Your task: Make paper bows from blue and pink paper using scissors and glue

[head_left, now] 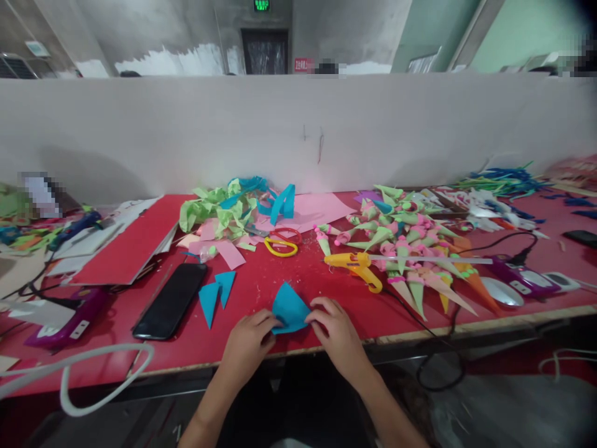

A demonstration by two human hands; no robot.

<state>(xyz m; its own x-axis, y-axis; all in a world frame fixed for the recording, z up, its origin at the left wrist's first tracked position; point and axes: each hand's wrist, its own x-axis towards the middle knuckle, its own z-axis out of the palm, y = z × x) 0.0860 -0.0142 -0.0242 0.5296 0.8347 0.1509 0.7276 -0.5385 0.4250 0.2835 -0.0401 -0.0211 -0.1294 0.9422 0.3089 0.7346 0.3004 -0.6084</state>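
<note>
A blue paper piece [288, 307], roughly triangular, lies at the near edge of the red table [298, 274]. My left hand [249, 339] pinches its left lower corner, fingers curled. My right hand [336, 328] grips its right lower corner, fingers bent over the paper. Two more blue paper triangles [215, 294] lie just to the left. A yellow glue gun [355, 264] with a clear stick rests right of centre, a little beyond my right hand.
A black phone [170, 300] lies left. Yellow-handled scissors [281, 244] sit beside green and blue paper scraps [224, 208]. A heap of paper cones [410, 249] fills the right. Purple devices [520, 274], cables, a white loop [93, 373] and a white partition wall [298, 130] surround.
</note>
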